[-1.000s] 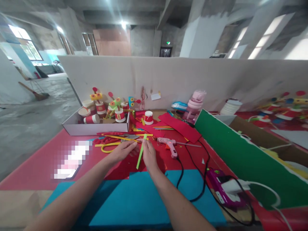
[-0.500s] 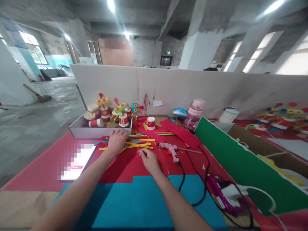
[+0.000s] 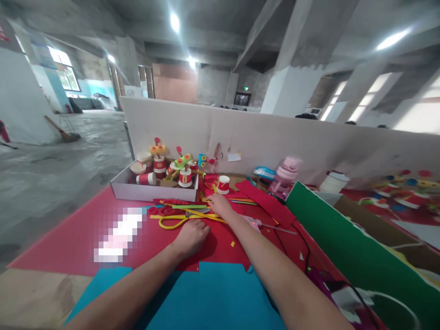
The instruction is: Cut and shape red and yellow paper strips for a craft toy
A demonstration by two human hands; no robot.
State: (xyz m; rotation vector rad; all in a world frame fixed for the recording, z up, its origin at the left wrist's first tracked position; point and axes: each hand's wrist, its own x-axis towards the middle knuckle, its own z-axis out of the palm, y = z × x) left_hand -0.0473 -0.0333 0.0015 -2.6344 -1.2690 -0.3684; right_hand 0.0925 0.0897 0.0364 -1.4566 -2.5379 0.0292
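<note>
My left hand [image 3: 193,236] rests low over the red tabletop with its fingers curled. Anything inside that hand is hidden from me. Just beyond it lie yellow-handled scissors [image 3: 172,225] among narrow paper strips [image 3: 192,206] in yellow, green and red. My right hand [image 3: 220,205] is farther forward, over the right end of the strips, its fingers drawn together at the tips. What they pinch, if anything, is too small to make out. A red and white paper cup [image 3: 223,184] stands just past it. Partly behind my right forearm lies a pink glue gun [image 3: 252,222].
A white box [image 3: 154,192] holds paper-cup figures at the back left. Red paper [image 3: 266,201] lies before a pink bottle [image 3: 288,172]. On the right stands a green-sided box [image 3: 330,229], with a purple power strip [image 3: 321,279] and cables. Blue sheets [image 3: 220,293] cover the front.
My left hand has drawn back from the strips toward me and rightward, leaving the scissors' yellow handle in sight. My right hand has reached forward to the strips. The camera view has shifted.
</note>
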